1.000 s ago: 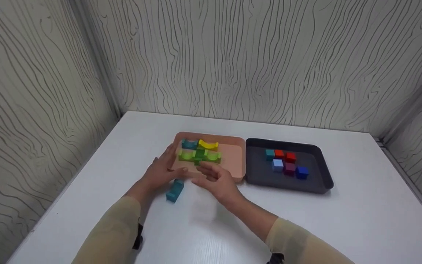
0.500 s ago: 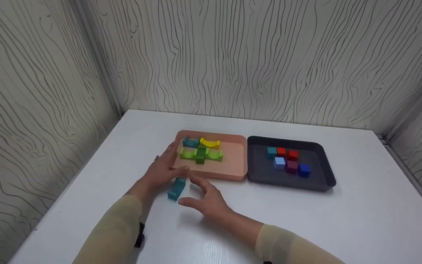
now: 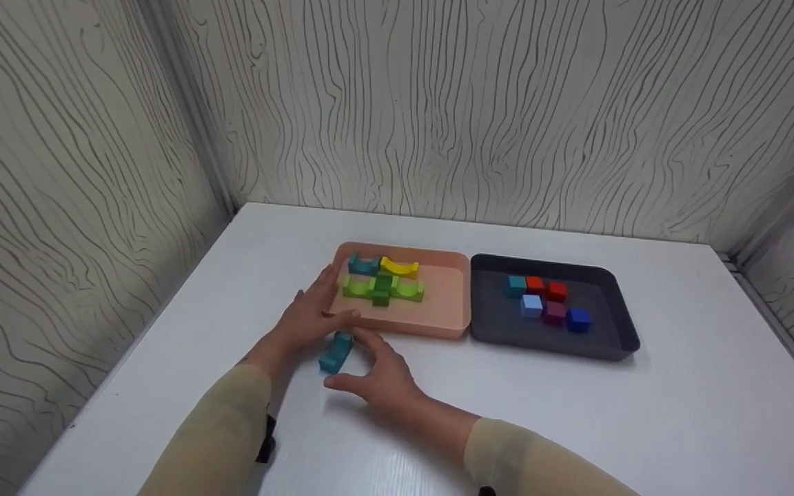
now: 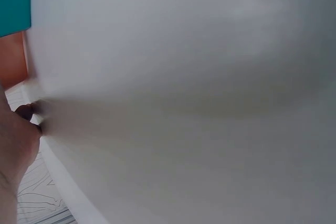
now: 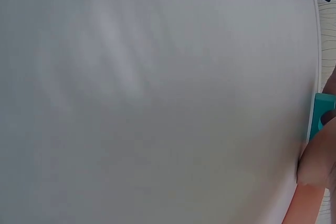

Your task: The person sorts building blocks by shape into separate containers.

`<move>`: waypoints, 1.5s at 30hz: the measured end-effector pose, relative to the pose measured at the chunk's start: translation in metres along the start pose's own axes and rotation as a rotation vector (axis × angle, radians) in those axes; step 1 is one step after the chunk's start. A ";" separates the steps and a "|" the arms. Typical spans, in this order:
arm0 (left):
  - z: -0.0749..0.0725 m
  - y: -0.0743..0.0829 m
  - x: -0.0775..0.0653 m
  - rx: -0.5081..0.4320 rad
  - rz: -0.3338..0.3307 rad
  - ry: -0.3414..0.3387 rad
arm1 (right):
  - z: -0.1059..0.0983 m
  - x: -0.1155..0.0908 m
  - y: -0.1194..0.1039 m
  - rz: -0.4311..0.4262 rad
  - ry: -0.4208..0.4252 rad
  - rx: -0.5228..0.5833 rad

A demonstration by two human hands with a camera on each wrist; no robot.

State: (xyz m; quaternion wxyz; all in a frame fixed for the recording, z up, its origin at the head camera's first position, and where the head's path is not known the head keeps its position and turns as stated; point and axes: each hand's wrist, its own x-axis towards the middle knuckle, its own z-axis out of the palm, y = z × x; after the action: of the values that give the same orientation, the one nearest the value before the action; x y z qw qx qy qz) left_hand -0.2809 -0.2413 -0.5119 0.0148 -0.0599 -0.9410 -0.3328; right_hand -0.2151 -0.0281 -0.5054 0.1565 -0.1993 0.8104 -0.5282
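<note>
My left hand [image 3: 300, 320] lies along the left side of the pink tray [image 3: 431, 329], thumb stretched along its front rim. In front of the tray, a teal block with a curved cutout [image 3: 336, 353] rests on the table. My right hand [image 3: 387, 382] spans this block from the right, fingers by its far end and thumb just off its near end. Inside the tray are a teal arch block [image 3: 364, 266], a yellow arch block [image 3: 400, 269], and two light green ones [image 3: 408, 291] with a dark green block [image 3: 382, 293] between them.
A dark grey tray [image 3: 548, 346] stands against the pink tray's right side. It holds several small cubes in red, teal, light blue, maroon and blue [image 3: 578, 319]. Patterned wall panels [image 3: 438, 110] enclose the white table [image 3: 507, 406] at the back and sides.
My right hand has come down from over the pink tray's front, toward me and left, to the teal block. The left hand keeps its place at the tray. The view has shifted slightly.
</note>
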 end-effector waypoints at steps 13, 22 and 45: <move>-0.001 0.001 0.004 -0.005 0.002 0.000 | 0.005 0.007 -0.006 0.007 0.030 -0.060; -0.002 0.004 0.004 -0.001 0.003 0.004 | 0.007 0.012 -0.005 -0.016 0.042 -0.104; 0.001 -0.003 0.001 -0.004 -0.006 -0.001 | -0.002 0.011 0.001 -0.025 -0.046 -0.098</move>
State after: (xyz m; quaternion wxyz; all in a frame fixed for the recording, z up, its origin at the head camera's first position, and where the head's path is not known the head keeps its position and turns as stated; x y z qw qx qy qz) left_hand -0.2823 -0.2426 -0.5146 0.0134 -0.0570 -0.9405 -0.3347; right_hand -0.2263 -0.0315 -0.5059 0.1584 -0.2289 0.8289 -0.4853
